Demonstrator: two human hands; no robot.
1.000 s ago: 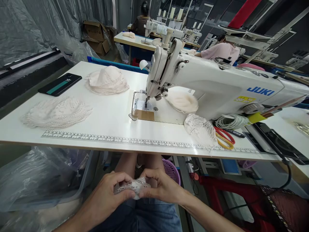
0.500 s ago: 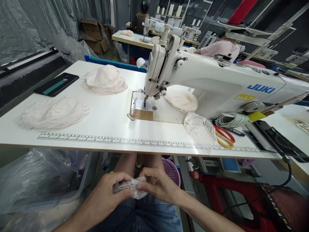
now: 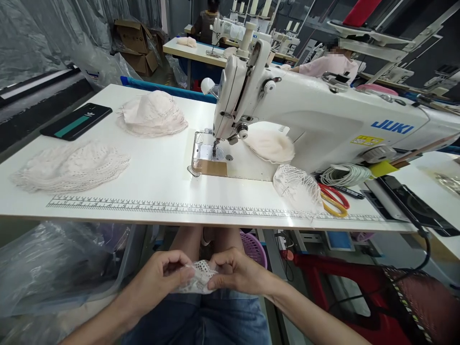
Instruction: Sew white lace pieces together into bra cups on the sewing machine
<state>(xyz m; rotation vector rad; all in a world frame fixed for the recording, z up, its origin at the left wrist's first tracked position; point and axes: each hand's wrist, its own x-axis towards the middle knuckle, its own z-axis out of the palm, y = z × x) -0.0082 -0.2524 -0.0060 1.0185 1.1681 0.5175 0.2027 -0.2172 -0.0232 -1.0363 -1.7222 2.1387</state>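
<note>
Fingers of both hands are drawn in narrow, pinching a small piece of white lace between them, above the lap and just in front of the white table. Farthest left, under the table, lies clear plastic; on the tabletop above it, layered pale lace is spread near the front edge. Behind that rests a black slab (a green band runs along it), and to its right sits a domed pile of pale pieces. Next comes the left hand, thumb and forefinger closed on the lace's left side; the right hand grips its right side. Above them stands the sewing machine, with a cream cup-shaped piece lying under its arm. Another lace piece lies near the front edge, just beside red and yellow handles and a coil of pale cord. Farther right, a red frame stands below the tabletop.
</note>
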